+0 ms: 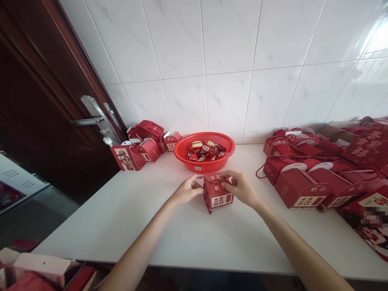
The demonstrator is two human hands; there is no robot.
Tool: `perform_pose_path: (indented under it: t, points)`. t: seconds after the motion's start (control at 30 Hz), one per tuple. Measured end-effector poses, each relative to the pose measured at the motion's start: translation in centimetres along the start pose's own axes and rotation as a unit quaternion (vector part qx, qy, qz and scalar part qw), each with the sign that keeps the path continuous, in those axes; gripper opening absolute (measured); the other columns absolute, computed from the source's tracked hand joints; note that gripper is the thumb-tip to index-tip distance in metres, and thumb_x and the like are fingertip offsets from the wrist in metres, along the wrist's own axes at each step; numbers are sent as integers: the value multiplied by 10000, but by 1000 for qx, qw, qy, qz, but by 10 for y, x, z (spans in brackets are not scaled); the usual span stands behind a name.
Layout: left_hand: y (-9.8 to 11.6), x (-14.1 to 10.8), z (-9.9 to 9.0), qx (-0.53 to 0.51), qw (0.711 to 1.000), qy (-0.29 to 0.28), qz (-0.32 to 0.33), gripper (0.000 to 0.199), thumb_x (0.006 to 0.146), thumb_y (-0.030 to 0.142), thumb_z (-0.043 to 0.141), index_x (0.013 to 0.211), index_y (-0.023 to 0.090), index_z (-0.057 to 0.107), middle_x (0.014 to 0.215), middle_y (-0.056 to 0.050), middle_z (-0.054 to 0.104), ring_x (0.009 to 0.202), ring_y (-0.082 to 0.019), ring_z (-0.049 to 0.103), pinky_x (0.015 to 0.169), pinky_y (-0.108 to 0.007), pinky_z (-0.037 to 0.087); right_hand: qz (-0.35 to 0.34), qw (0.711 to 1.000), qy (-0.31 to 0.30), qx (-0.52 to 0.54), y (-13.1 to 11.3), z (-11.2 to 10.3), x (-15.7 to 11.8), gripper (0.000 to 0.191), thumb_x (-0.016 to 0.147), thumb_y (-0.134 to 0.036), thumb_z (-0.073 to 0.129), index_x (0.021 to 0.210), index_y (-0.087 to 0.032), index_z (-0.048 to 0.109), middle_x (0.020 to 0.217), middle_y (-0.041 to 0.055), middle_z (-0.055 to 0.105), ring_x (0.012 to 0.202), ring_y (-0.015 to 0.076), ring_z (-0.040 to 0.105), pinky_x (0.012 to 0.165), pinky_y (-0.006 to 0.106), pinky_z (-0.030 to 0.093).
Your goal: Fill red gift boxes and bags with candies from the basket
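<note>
A small red gift box with gold and white characters (221, 201) stands upright on the white table, in front of a red plastic basket (204, 166). On the box's left side, my left hand (189, 190) holds its upper edge between thumb and fingers. My right hand (239, 186) grips the top flap from the right, its fingertips over the folded lid. Wrapped candies (206, 151) lie inside the basket. The fingertips partly cover the lid, and the inside of the box is hidden.
Several red boxes (303, 188) crowd the table's right side, with a cord loop toward the middle. More red boxes (129, 157) stand at the back left, near a dark door (39, 81). Opened cartons (42, 268) sit below the table's front left edge. A tiled wall (227, 97) rises behind.
</note>
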State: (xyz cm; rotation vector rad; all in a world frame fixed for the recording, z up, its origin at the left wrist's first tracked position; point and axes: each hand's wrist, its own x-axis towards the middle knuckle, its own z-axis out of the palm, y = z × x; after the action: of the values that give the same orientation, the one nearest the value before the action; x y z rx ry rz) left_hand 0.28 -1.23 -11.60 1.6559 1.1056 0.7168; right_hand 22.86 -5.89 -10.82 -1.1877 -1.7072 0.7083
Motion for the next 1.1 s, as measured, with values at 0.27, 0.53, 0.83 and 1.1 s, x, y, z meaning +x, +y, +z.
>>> perform_pose_path:
  t: [0.27, 0.53, 0.83, 1.1]
  points:
    - [25, -4, -9, -218, 973, 16, -71, 380, 672, 171, 615, 1051, 175, 633, 614, 46, 616, 548, -123, 605, 617, -269, 495, -8, 999, -12, -37, -1, -3, 2, 228, 758, -188, 542, 917, -193, 704, 798, 3, 699, 563, 108, 481, 549, 244, 390]
    - [69, -7, -19, -264, 962, -66, 30, 301, 774, 192, 633, 1069, 155, 676, 1038, -129, 751, 977, -249, 712, 903, -430, 554, -12, 999, -36, -10, -20, -12, 15, 165, 790, -268, 599, 865, -186, 720, 792, 20, 704, 584, 122, 531, 535, 255, 414]
    - [86, -1, 11, -144, 983, -93, 71, 584, 766, 123, 556, 1336, 239, 616, 1259, -97, 694, 1104, -270, 677, 951, -443, 554, 49, 986, -36, 156, -49, -13, 29, 147, 771, -289, 660, 873, -186, 631, 747, 32, 703, 670, 174, 663, 618, 305, 527]
    - [94, 4, 23, -75, 990, -67, 96, 722, 754, 152, 600, 1458, 241, 468, 1278, -109, 663, 1190, -288, 624, 903, -386, 559, 94, 978, 40, 184, -54, -11, 32, 243, 683, -208, 690, 903, -184, 592, 657, -4, 674, 578, 170, 653, 558, 297, 501]
